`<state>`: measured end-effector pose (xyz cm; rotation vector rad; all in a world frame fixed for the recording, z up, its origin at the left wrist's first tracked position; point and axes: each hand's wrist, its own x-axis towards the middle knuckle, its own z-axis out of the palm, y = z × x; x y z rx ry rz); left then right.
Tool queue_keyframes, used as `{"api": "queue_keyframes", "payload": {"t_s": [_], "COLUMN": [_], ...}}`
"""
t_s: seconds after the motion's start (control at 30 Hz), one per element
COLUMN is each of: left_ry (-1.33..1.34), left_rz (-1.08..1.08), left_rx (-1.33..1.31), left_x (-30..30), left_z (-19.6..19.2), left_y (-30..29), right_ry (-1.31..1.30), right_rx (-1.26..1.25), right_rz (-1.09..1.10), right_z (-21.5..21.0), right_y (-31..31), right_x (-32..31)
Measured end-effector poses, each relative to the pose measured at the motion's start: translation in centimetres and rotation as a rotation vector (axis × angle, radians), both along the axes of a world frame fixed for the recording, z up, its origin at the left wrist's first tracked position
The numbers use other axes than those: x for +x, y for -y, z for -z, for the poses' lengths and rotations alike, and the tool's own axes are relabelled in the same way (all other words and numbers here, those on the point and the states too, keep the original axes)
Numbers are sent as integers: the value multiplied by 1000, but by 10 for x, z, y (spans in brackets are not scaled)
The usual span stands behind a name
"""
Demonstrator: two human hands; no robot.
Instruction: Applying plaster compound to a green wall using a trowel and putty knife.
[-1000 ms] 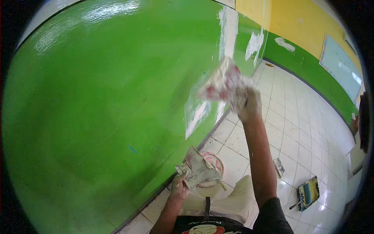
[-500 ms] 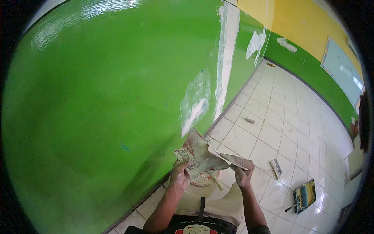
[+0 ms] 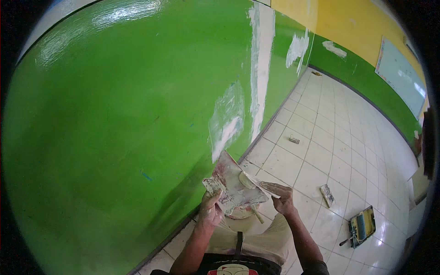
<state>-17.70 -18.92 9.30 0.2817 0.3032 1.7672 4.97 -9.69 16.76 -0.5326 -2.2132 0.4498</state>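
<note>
My left hand [image 3: 211,211], dusted with white, is closed on the grip side of a putty-smeared flat plate [image 3: 231,172], probably a plastering trowel used as a palette. In my right hand [image 3: 283,198] is a putty knife [image 3: 264,187] with a pale blade. That blade lies at the plate's right edge, beside a lump of cream putty [image 3: 246,180]. Below the plate, partly hidden by it, a round putty-stained tub [image 3: 241,212] stands between my legs. A stick-like handle [image 3: 258,214] leans out of it.
Left is a green wall [image 3: 114,114] with a white putty strip [image 3: 262,68] and a smeared patch [image 3: 227,130]. On the tiled floor [image 3: 284,158] lie a small block [image 3: 294,140], a putty-stained block [image 3: 327,196] and a paint tray [image 3: 362,227] with a roller.
My right hand has shifted slightly left and up with the putty knife. A lump of putty now shows on the plate by the blade. The view has moved slightly.
</note>
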Motion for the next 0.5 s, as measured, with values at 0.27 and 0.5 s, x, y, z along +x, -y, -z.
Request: {"api": "queue_keyframes", "payload": {"t_s": [0.27, 0.5], "left_ry": [-104, -1258], "left_rz": [-220, -571], "left_rx": [13, -202], "left_x": [6, 20], "left_z": [-12, 2], "left_y": [4, -1], "right_ry": [-222, -947], "right_rx": [-438, -1057], "right_rz": [356, 220], "right_z": [62, 75], "right_y": [-27, -19], "right_x": [48, 45]}}
